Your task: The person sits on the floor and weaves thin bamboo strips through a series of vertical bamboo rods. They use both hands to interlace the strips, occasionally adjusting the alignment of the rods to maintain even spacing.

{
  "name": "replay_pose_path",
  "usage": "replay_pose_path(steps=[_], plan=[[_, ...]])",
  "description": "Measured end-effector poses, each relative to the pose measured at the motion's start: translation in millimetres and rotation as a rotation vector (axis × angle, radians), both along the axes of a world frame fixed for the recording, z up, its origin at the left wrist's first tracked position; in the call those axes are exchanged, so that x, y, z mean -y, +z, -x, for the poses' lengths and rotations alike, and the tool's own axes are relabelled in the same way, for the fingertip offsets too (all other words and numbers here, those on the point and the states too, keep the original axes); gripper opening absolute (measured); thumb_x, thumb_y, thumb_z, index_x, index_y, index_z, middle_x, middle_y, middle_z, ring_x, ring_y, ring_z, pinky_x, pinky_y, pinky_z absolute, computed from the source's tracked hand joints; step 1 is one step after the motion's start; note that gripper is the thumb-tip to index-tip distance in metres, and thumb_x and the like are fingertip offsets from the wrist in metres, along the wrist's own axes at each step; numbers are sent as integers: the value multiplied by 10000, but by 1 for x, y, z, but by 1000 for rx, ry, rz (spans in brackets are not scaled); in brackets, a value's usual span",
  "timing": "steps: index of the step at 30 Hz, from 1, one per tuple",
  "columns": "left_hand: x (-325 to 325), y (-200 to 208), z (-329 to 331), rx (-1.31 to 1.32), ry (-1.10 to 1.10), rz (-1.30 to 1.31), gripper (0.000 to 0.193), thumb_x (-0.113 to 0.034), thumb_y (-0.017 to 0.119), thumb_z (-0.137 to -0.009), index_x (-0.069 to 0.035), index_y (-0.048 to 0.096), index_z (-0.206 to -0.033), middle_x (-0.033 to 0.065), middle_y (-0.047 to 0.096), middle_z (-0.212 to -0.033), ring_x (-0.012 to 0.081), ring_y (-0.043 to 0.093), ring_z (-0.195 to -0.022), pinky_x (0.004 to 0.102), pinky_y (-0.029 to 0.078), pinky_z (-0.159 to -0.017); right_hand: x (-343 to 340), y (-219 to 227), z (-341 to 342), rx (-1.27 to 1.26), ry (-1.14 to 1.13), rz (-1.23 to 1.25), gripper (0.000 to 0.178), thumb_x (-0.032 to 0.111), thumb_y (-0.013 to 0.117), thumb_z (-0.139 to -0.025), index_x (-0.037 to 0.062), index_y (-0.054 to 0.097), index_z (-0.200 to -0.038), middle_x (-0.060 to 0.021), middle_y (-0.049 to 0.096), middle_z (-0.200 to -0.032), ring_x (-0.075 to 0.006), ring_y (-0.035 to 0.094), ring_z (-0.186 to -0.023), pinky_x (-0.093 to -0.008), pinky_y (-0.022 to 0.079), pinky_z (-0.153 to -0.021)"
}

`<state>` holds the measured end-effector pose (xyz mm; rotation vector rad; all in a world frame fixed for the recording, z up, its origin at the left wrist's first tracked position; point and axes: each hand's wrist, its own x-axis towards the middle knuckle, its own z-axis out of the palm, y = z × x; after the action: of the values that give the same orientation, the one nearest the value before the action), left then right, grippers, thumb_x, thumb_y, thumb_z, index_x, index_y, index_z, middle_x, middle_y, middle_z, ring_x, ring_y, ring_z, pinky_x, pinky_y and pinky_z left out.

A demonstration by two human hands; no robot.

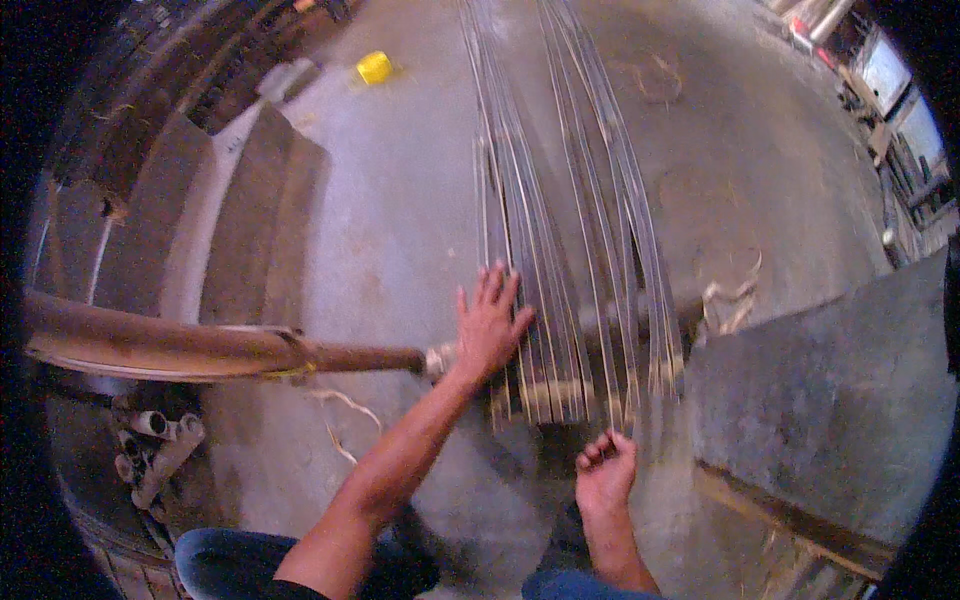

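Observation:
Long, thin grey strips with pale edges (530, 190), which look like split bamboo, run away from me across the floor in two loose bundles. Their near ends rest over a low crosswise support, mostly hidden beneath them. My left hand (487, 322) lies with fingers spread on the left bundle, close to its near end. Below the strip ends, my right hand (608, 465) is closed in a pinch on the tip of a strip from the right bundle. The rest of that strip stays among the others.
A thick brown pole (180, 343) juts in from the left, narrowing toward the strips. Large panels (240, 190) stand behind it. A dark slab (820, 410) is close on the right. Farther off sits a yellow roll (374, 67). Hollow tubes (170, 465) lie at lower left.

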<state>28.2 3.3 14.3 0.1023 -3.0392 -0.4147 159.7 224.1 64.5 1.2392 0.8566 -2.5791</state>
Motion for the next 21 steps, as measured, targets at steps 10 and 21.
replay_pose_path(steps=[10, 21], plan=[[16, -9, -10, -13, 20, -93, 621, -446, 472, -906, -131, 314, -1417, 83, 265, -1488, 295, 221, -1377, 530, 222, -1068, 38, 61, 30, -422, 460, 35, 368, 301, 564, -833, 107, 550, -1145, -60, 618, -889, -218, 619, -759, -315, 473, -573], [13, -11, -4, -98, -22, -143, 606, -438, 483, -901, -131, 342, -1404, 84, 282, -1480, 289, 241, -1368, 511, 253, -1055, 5, -2, 100, -780, 980, -1676, 224, 203, 593, -838, 21, 624, -965, -160, 619, -923, -339, 601, -842, -429, 475, -750]])
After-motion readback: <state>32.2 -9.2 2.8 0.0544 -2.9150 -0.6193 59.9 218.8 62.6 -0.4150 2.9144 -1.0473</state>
